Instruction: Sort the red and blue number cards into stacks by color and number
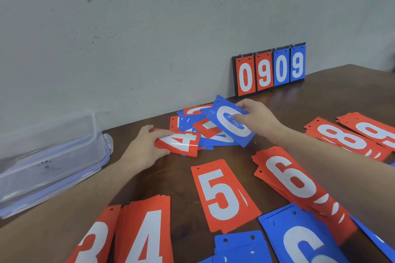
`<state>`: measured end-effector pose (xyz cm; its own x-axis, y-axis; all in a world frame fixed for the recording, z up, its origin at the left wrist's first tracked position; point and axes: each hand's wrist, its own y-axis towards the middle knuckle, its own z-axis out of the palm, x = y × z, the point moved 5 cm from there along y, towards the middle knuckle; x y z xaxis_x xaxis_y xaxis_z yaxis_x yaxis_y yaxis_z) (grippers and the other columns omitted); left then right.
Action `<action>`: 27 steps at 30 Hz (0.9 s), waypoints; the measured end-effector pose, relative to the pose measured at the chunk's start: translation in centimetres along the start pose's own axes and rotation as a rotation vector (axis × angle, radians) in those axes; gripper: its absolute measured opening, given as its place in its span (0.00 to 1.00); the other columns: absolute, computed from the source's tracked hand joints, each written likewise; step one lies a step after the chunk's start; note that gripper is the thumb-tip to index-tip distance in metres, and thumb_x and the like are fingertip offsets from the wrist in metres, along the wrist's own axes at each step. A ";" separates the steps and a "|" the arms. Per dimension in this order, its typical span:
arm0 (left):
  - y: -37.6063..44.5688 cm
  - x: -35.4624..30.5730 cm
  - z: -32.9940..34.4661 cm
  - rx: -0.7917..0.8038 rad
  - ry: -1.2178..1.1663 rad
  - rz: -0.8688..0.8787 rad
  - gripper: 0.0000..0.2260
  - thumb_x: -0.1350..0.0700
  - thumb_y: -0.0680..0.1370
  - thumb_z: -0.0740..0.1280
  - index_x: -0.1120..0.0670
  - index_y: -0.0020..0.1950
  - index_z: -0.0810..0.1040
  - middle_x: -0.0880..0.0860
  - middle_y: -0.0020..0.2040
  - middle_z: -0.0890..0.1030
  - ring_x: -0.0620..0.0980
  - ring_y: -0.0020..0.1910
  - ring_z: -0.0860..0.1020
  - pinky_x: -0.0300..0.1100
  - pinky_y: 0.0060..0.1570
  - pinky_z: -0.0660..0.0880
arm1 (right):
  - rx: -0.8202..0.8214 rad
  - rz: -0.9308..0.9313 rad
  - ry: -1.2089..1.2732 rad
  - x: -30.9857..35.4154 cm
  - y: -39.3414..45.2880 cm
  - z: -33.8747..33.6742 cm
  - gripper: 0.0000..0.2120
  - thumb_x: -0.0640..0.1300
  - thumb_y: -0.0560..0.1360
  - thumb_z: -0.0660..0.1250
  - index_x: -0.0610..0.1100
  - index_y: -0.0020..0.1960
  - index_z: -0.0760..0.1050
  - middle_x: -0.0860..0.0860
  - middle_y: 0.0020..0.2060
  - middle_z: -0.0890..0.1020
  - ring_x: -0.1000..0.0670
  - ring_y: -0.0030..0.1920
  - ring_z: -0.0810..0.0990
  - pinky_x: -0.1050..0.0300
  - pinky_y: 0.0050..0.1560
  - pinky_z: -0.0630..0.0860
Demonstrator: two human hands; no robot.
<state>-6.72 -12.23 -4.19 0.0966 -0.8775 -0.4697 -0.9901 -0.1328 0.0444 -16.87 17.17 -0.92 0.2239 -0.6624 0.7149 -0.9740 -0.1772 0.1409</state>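
A mixed pile of red and blue cards (pixel 192 121) lies near the wall. My left hand (pixel 147 147) grips a red 4 card (pixel 181 143) at the pile's left edge. My right hand (pixel 256 117) pinches a blue 0 card (pixel 226 121), tilted above the pile. Sorted stacks lie nearer me: red 3 (pixel 92 239), red 4 (pixel 147 230), red 5 (pixel 222 194), red 6 (pixel 292 179), red 8 (pixel 344 139), red 9 (pixel 376 130), blue 6 (pixel 303 239) and a blue stack (pixel 241 247) whose number is hidden.
A clear plastic box (pixel 49 156) with blue-edged lid sits at the left table edge. A flip scoreboard (pixel 270 70) reading 0909 leans against the grey wall at the back. Bare brown table (pixel 320 96) shows at the back right.
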 end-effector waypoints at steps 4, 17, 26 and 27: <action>-0.6 0.0 0.2 -0.034 -0.181 -0.047 0.22 0.62 0.74 0.75 0.44 0.64 0.80 0.53 0.64 0.75 0.51 0.54 0.76 0.28 0.42 0.69 | 0.011 -0.005 0.056 0.4 -1.6 -0.3 0.11 0.53 0.77 0.71 0.50 0.56 0.73 0.56 0.51 0.80 0.54 0.49 0.81 0.61 0.40 0.80; -5.2 -0.8 -2.4 -0.184 -0.916 -0.237 0.19 0.67 0.78 0.65 0.49 0.64 0.81 0.50 0.65 0.77 0.48 0.59 0.75 0.47 0.61 0.72 | 0.008 0.042 0.166 2.2 -7.8 -2.6 0.11 0.50 0.79 0.68 0.48 0.57 0.71 0.54 0.50 0.79 0.55 0.47 0.81 0.64 0.38 0.75; -9.7 -3.1 -4.0 -0.082 -1.144 -0.099 0.22 0.67 0.80 0.65 0.46 0.68 0.68 0.56 0.55 0.84 0.49 0.48 0.82 0.44 0.47 0.79 | 0.086 0.130 0.177 1.7 -12.6 -4.4 0.28 0.41 0.76 0.74 0.53 0.70 0.65 0.52 0.61 0.78 0.48 0.57 0.81 0.52 0.49 0.83; -10.1 -3.1 -3.9 -0.063 -1.146 -0.100 0.24 0.67 0.80 0.66 0.44 0.69 0.67 0.56 0.53 0.84 0.49 0.47 0.82 0.43 0.46 0.78 | 0.105 0.134 0.186 1.5 -13.0 -4.6 0.31 0.39 0.75 0.74 0.54 0.71 0.63 0.52 0.61 0.79 0.48 0.57 0.81 0.50 0.50 0.83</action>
<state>3.34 -9.99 0.28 -0.0065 0.0683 -0.9976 -0.9734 -0.2289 -0.0093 -4.01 21.83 1.43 0.0732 -0.5411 0.8378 -0.9836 -0.1779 -0.0289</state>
